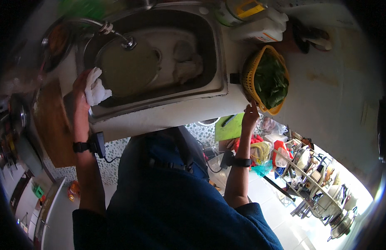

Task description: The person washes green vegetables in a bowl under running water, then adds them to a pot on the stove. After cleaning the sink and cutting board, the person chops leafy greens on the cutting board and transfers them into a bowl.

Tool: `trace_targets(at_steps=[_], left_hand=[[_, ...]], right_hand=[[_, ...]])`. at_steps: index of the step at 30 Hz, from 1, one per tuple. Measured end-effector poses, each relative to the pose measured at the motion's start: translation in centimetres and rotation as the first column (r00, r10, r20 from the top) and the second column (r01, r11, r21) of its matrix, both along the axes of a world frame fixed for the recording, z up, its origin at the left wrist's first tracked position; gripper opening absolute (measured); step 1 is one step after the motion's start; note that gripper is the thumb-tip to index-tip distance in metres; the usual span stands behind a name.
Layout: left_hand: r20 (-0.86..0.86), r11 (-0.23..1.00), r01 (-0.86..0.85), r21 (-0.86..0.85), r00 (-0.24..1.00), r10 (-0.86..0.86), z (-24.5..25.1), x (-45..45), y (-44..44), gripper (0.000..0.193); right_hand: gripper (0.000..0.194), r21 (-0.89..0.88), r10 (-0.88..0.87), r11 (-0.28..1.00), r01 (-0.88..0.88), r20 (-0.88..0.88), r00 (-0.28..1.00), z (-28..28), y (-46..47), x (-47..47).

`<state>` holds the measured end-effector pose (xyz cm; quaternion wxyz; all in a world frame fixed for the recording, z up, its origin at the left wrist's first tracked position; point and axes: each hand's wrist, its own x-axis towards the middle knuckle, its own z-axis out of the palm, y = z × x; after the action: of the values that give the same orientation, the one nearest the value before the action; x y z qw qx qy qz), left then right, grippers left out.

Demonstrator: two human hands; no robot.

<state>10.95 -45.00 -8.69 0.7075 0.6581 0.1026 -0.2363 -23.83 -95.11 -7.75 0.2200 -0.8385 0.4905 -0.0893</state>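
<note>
A white cloth (97, 89) is gripped in my left hand (81, 86) at the left rim of the steel sink (222, 76). To the right of the sink, my right hand (251, 113) touches the near edge of a yellow plastic basket (249, 76). Green leaves (270, 81) fill that basket, which tilts over a dark-handled vessel mostly hidden beneath it. Whether my right fingers pinch the rim is hard to see. Murky water (127, 68) lies in a round basin inside the sink, under the faucet (129, 42). A greyish cloth or lump (190, 67) rests at the sink's right side.
White plastic bottles (258, 31) and a jar with a yellow label (225, 14) stand behind the basket. At left are a wooden board (52, 122) and a dark pan (57, 40). A crowded dish rack (318, 184) is at lower right, near a green board (227, 126).
</note>
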Motion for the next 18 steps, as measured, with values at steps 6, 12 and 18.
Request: trace_targets(at_steps=[6, 12, 18], left_hand=[[0.076, 0.992, -0.085, 0.094, 0.994, 0.078, 1.1, -1.7, 0.7, 0.032], [0.042, 0.990, -0.127, 0.063, 0.991, 0.125, 0.0, -2.8, 3.4, 0.031], [0.053, 0.955, -0.246, 0.164, 0.969, 0.240, -0.8, -4.4, 6.0, 0.029]], right_hand=[[0.028, -0.143, 0.184, 0.978, -0.150, 0.262, 0.948, -1.6, -0.4, 0.2], [0.030, -0.258, 0.115, 0.965, -0.049, 0.250, 0.961, -1.5, -1.8, -2.5], [0.044, -0.224, 0.168, 0.962, -0.154, 0.042, 0.985, -1.3, -1.0, -1.7]])
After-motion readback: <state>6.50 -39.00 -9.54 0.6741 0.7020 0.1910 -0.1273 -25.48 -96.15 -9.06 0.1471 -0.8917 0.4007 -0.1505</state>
